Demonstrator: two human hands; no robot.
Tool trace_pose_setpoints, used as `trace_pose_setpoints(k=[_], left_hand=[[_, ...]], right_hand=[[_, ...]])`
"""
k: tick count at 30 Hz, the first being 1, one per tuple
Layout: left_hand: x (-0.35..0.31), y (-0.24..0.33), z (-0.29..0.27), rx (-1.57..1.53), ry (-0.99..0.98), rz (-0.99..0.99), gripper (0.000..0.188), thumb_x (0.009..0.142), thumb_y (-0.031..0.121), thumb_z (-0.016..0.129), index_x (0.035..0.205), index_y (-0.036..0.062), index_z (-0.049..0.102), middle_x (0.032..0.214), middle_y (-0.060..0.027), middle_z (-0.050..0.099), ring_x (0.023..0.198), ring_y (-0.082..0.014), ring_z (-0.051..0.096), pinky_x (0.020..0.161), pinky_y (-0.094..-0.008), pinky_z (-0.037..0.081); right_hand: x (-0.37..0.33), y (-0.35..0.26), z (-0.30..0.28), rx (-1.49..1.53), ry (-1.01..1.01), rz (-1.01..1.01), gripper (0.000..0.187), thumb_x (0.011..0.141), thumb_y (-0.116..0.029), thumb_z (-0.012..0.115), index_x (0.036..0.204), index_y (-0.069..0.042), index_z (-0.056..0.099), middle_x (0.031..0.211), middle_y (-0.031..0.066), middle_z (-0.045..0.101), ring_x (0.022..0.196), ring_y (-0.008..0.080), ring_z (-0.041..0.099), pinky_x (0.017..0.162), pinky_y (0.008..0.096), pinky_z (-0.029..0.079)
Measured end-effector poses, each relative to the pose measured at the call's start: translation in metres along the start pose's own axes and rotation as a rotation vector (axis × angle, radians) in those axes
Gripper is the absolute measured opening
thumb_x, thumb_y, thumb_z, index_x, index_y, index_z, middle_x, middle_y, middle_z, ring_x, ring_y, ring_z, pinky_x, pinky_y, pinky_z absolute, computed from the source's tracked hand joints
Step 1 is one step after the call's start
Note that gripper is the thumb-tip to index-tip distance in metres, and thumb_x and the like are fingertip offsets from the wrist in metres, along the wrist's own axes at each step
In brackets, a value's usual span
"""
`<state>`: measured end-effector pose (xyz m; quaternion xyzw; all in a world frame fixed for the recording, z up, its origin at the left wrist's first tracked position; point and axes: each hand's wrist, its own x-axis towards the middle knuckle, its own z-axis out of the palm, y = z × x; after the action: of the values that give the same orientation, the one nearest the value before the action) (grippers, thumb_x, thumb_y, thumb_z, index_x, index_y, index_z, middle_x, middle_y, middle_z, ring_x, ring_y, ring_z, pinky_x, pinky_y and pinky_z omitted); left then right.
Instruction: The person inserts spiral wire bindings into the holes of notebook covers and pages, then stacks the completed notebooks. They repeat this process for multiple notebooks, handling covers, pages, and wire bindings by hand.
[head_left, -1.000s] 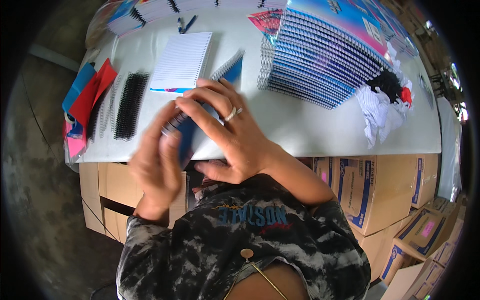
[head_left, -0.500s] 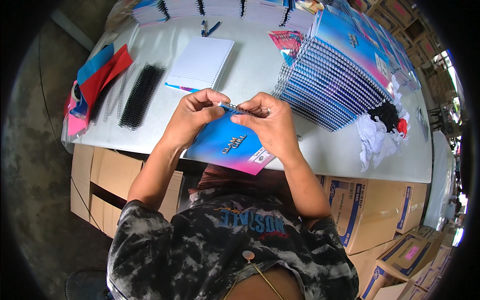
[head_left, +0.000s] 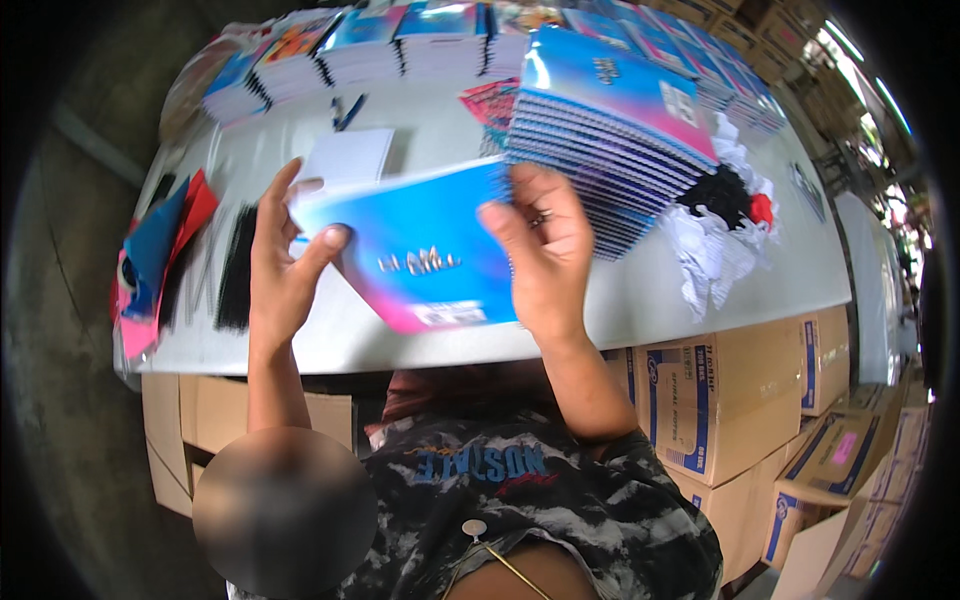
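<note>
A spiral notebook point(head_left: 415, 235) with a blue-to-pink cover is raised above the table's front part, slightly blurred. My right hand point(head_left: 550, 245) grips its coil-bound right edge, thumb on the cover and fingers behind. At the opposite edge, my left hand point(head_left: 285, 255) has its thumb on the notebook's corner; the other fingers are partly hidden behind it. Beyond the notebook lies a white paper pad point(head_left: 355, 153), partly covered by it. A small blue-handled hand tool point(head_left: 348, 113) rests farther back. Left of my left hand is a bundle of black spiral coils point(head_left: 236, 275).
A tall stack of spiral notebooks point(head_left: 610, 130) stands close by on the right, with crumpled white cloth point(head_left: 705, 260) beside it. More notebook stacks point(head_left: 440, 40) line the table's back. Red and blue sheets point(head_left: 165, 235) lie at left. Cardboard boxes point(head_left: 725, 400) sit below the table.
The notebook has been lifted and turned so its coil edge faces right. My left hand has moved away from the coil to the opposite edge; my right hand stays at the coil.
</note>
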<state>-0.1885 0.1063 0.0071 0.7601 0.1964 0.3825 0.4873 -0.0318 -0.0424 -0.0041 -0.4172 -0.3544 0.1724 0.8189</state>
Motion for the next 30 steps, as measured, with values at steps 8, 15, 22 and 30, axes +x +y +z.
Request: trace_pose_setpoints(k=[8,15,22,30], left_hand=[[0.032,0.04,0.087,-0.473,0.076,0.026,0.059,0.08,0.008,0.064,0.128,-0.0046,0.033,0.094,-0.0096,0.061,0.083,-0.012,0.058,0.074,-0.0256,0.046],[0.167,0.07,0.138,0.302,0.095,0.466,0.032,0.077,0.029,0.068,0.095,0.0029,0.064,0.081,-0.0142,0.066,0.073,-0.0186,0.063,0.066,-0.0293,0.047],[0.146,0.011,0.157,-0.011,0.097,0.141,0.041,0.084,0.034,0.059,0.093,-0.0047,0.065,0.084,-0.0196,0.065,0.078,-0.0227,0.063,0.071,-0.0332,0.047],[0.123,-0.003,0.191,-0.135,0.447,0.221,0.031,0.084,0.023,0.062,0.064,0.0011,0.051,0.058,-0.0044,0.053,0.053,-0.0098,0.046,0.051,-0.0254,0.039]], right_hand=[[0.042,-0.061,-0.027,0.285,0.344,-0.494,0.031,0.09,-0.01,0.051,0.117,0.0,0.041,0.105,0.0064,0.052,0.094,0.0119,0.047,0.087,0.0267,0.036],[0.085,-0.059,-0.101,-0.745,0.778,-0.578,0.04,0.081,-0.011,0.057,0.115,0.004,0.041,0.106,0.0134,0.047,0.095,0.0192,0.046,0.09,0.0343,0.035],[0.092,-0.033,-0.147,-0.628,0.684,-0.543,0.034,0.086,-0.025,0.055,0.1,0.006,0.055,0.092,0.0139,0.057,0.085,0.0183,0.053,0.079,0.0311,0.04],[0.112,-0.039,-0.13,-0.874,0.855,-0.514,0.036,0.086,-0.031,0.059,0.077,0.003,0.066,0.062,0.0071,0.061,0.053,0.0109,0.051,0.053,0.0305,0.042]])
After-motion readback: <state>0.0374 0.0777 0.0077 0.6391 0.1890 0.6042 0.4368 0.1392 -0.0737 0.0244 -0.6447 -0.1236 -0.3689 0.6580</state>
